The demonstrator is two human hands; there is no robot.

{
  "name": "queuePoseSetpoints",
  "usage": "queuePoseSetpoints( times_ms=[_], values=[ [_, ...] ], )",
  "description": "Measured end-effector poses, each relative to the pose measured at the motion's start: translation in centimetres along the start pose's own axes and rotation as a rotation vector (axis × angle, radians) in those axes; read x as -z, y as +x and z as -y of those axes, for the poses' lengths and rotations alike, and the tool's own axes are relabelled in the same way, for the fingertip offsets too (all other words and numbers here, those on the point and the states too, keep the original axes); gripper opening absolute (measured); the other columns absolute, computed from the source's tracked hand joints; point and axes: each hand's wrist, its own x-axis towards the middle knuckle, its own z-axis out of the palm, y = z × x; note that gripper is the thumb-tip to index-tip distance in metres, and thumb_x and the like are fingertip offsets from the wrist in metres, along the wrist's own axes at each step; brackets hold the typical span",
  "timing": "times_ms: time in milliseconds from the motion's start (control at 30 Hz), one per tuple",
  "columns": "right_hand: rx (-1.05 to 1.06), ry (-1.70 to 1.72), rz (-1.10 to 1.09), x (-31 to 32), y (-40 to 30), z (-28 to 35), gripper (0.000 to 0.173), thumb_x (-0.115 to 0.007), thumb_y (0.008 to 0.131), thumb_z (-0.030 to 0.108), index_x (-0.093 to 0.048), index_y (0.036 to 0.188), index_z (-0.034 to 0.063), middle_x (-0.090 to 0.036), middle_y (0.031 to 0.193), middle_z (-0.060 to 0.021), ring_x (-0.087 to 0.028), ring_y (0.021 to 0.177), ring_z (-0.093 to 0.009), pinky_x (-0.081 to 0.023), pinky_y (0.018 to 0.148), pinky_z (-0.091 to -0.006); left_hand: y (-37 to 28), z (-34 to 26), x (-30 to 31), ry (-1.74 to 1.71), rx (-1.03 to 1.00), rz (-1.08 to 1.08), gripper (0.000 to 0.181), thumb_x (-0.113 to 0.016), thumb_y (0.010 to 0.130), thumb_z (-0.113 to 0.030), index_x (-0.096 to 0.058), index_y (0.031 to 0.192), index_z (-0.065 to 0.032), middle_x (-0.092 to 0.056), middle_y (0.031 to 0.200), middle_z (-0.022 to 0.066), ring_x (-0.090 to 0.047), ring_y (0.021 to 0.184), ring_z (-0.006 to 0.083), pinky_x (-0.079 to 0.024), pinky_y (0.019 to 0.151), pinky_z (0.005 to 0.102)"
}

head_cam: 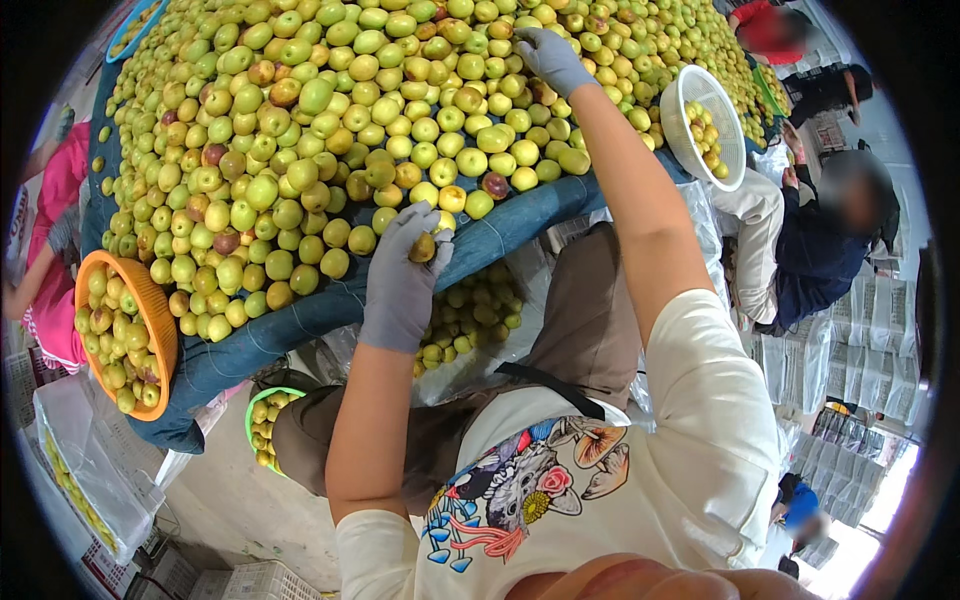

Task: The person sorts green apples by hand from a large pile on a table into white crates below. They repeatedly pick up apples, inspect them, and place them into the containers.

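Note:
A large heap of small yellow-green fruits, seemingly jujubes (300, 176), some with brown or reddish patches, lies on a blue cloth (480, 238) with a padded edge. My left hand (409, 274), in a grey glove, is at the near edge of the heap, its fingers curled around a brownish fruit (422, 248). Farther up and to the right, my right hand (553, 60), also gloved in grey, reaches over the heap with its fingertips down among the fruits. Whether those fingers grip a fruit is hidden.
An orange basket (169, 337) of fruits stands at the left edge, a white basket (671, 124) at the right. Below are a green-rimmed basket (251, 427) and plastic-lined fruit (469, 315) under the cloth's edge. People (821, 240) sit at the right; another person (56, 247) is left.

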Motion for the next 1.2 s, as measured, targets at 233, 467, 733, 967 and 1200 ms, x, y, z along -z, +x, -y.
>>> queuePoseSetpoints(
  times_ms=[233,467,733,967,1200],
  values=[
    [0.005,0.106,0.086,-1.6,1.1,4.4,0.055,-0.064,0.084,0.027,-0.046,0.136,0.0210,-0.054,0.119,-0.0188,-0.056,0.105,-0.030,-0.049,0.091,-0.0388,0.1,0.4,0.2,0.016,-0.003,0.080,0.026,-0.064,0.084,-0.010,-0.060,0.110,-0.0044,-0.053,0.109,0.0041,-0.056,0.097,0.0163,-0.050,0.085,0.0286],
    [0.051,0.519,0.210,0.3,-2.5,8.1,0.039,-0.061,0.088,0.027,-0.053,0.125,0.0181,-0.062,0.088,-0.0098,-0.059,0.080,-0.018,-0.051,0.073,-0.0327,0.3,0.8,0.0,0.014,-0.079,0.091,0.031,-0.061,0.084,-0.002,-0.055,0.114,-0.0010,-0.047,0.114,0.0067,-0.054,0.106,0.0212,-0.045,0.100,0.0373],
    [0.393,0.284,0.108,1.7,-10.1,13.4,0.032,-0.062,0.081,0.018,-0.061,0.112,0.0131,-0.060,0.097,-0.0131,-0.057,0.091,-0.031,-0.047,0.081,-0.0388,1.6,1.4,0.5,-0.158,-0.209,0.126,0.042,-0.054,0.090,-0.003,-0.039,0.128,0.0013,-0.040,0.129,0.0163,-0.047,0.120,0.0309,-0.037,0.110,0.0414],
    [0.499,-0.026,-0.109,0.8,-15.2,16.9,0.032,-0.070,0.077,0.024,-0.062,0.108,0.0190,-0.056,0.094,-0.0068,-0.053,0.086,-0.027,-0.045,0.075,-0.0378,0.9,0.5,-0.2,-0.154,-0.226,0.149,0.059,-0.053,0.096,-0.020,-0.023,0.141,0.0010,-0.032,0.141,0.0228,-0.035,0.132,0.0351,-0.031,0.113,0.0437],
    [0.301,0.395,-0.158,0.0,-16.4,17.4,0.026,-0.068,0.083,0.021,-0.062,0.107,0.0134,-0.057,0.092,-0.0088,-0.055,0.088,-0.025,-0.044,0.078,-0.0365,1.2,0.9,0.5,-0.100,-0.254,0.227,0.066,-0.055,0.096,-0.029,-0.020,0.142,0.0025,-0.028,0.143,0.0238,-0.031,0.135,0.0369,-0.029,0.114,0.0446]
  ],
)
